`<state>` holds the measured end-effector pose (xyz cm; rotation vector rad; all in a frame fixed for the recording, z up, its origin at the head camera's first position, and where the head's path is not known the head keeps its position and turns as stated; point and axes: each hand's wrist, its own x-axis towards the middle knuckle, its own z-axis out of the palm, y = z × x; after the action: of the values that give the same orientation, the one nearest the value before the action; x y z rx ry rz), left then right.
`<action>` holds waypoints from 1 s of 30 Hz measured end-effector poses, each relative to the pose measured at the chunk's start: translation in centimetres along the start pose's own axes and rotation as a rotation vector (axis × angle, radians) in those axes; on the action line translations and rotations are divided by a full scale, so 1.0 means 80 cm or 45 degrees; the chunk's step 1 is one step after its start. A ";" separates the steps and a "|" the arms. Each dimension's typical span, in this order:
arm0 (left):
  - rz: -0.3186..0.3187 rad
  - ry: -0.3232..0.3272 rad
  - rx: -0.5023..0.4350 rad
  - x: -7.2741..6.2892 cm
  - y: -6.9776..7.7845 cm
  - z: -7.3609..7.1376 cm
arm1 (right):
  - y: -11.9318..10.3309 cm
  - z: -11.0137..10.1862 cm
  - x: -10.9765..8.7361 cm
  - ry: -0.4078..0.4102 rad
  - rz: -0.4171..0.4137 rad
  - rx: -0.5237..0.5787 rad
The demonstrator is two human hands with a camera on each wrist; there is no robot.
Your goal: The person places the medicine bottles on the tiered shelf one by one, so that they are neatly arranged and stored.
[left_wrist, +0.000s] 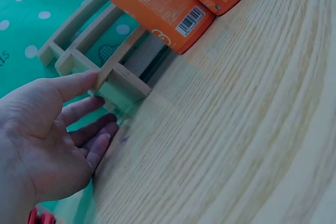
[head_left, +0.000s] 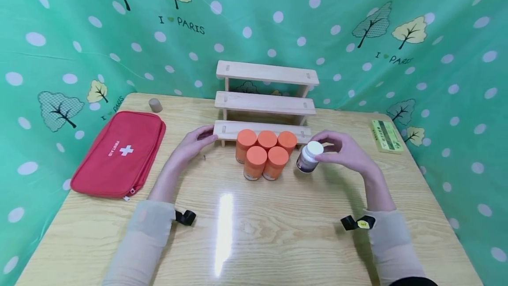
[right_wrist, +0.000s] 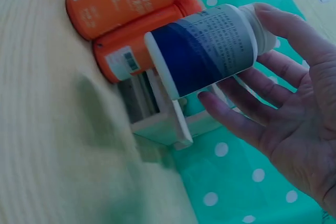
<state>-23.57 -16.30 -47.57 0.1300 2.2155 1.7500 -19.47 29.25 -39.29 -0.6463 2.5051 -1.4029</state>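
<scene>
My right hand [head_left: 344, 152] pinches a white pill bottle [right_wrist: 210, 48] with a dark blue and white label near its cap. In the right wrist view its base hangs over the tabletop, tilted. At the left end of a three-tier wooden shelf [head_left: 265, 105], my left hand [head_left: 194, 144] touches the lowest step with its thumb, the other fingers loosely bent below in the left wrist view. Several orange bottles [head_left: 255, 158] stand in a cluster before the lowest step, between my hands and just left of the white bottle.
A red first-aid pouch [head_left: 119, 156] lies on the left of the wooden table [head_left: 274, 233]. Behind it is a small grey-brown cylinder [head_left: 155, 105]. A green and yellow box [head_left: 386, 136] lies at the right. A green dotted cloth [head_left: 278, 25] hangs around the back and sides.
</scene>
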 end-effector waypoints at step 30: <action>0.013 0.026 0.076 0.003 -0.003 -0.001 | -0.123 -0.079 0.134 0.240 -0.060 -0.117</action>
<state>-23.80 -16.39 -47.81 0.1381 2.2859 1.6986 -28.63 24.58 -27.15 -0.6204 2.7313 -1.4338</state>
